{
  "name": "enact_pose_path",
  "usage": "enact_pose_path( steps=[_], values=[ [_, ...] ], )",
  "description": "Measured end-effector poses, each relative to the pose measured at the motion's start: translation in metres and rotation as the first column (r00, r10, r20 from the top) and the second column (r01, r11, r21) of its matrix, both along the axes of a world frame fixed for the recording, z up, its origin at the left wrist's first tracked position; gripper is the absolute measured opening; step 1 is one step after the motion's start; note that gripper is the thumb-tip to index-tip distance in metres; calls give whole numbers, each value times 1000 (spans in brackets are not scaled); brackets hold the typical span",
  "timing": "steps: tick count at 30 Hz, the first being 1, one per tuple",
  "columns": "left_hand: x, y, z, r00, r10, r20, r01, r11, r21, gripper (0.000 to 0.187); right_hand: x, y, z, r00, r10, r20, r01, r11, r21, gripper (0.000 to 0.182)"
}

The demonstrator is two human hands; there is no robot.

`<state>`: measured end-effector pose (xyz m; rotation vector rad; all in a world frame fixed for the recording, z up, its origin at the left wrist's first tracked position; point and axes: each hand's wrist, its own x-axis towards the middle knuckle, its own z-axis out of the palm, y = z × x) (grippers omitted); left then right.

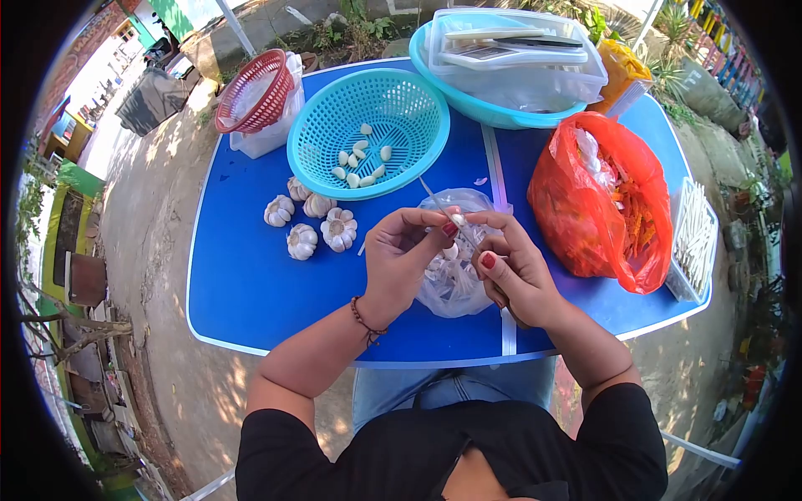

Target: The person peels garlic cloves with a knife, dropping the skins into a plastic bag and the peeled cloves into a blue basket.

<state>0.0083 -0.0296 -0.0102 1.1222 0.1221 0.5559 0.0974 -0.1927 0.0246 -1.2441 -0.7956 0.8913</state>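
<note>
My left hand pinches a small white garlic clove between thumb and fingertips. A knife is in my right hand, its thin blade pointing up and left past the clove. Below both hands lies a clear plastic bag with pale peelings and what look like cloves, partly hidden by my fingers. Several peeled cloves rest in the turquoise plastic basket just beyond my left hand. Several whole garlic bulbs sit on the blue table to the left.
A red basket stands in a clear container at the back left. Behind is a turquoise basin holding clear plastic boxes. At the right are an open red plastic bag and a box of white sticks.
</note>
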Motion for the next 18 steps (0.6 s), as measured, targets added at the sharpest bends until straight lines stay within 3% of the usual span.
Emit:
enact_pose_path(
  steps=[5, 11, 18],
  values=[
    [-1, -4, 4, 1000, -10, 26, 12, 996, -89, 14, 4, -1, -4, 1000, 0, 23, 0, 1000, -18, 39],
    [-1, -5, 7, 1000, 8, 10, -8, 999, -45, 15, 4, 0, -1, 993, -2, -116, 5, 1000, 30, 36],
    [-2, -2, 1, 999, 15, 51, -17, 999, 44, 13, 2, 0, -4, 1000, -13, 13, 13, 1000, -8, 37]
  ],
)
